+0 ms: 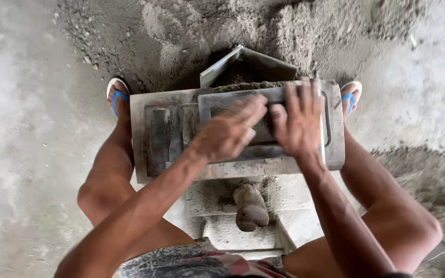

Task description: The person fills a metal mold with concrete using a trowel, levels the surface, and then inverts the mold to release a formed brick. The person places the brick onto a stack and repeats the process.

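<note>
Left hand (230,131) lies palm-down w/ fingers bent over the near-left part of the grey metal mould (238,131), pressing on its inner frame; not clenched round anything I can make out. Right hand (300,121) is spread flat on the mould's right half, fingers reaching to the far edge, grasping nothing, just bearing down.

Head view, places relative to the mould: it sits between the person's knees, on a dusty block stand (243,198). A rounded, mud-caked handle (250,208) sticks out just below the mould's near edge. Beyond its far edge a bent metal plate (251,67) stands in the heap of dark sand mix (243,31). Blue flip-flops (117,95) show at the mould's far-left corner, and another at the far-right corner. More mix lies to the right, near the knee.

Risks, as I judge them: both hands push on top, so uneven pressure could tip or skid the mould off the narrow stand. Fingers near the frame slot could get pinched if the inner part drops. Loose grit on the metal makes palms slip. Toes are close to the far corners, so a falling mould could hit them.

Look of the mould: rectangular steel box, grey, coated w/ cement dust, raised rectangular frame on top, flat slab section at left, edges worn & crusted.
</note>
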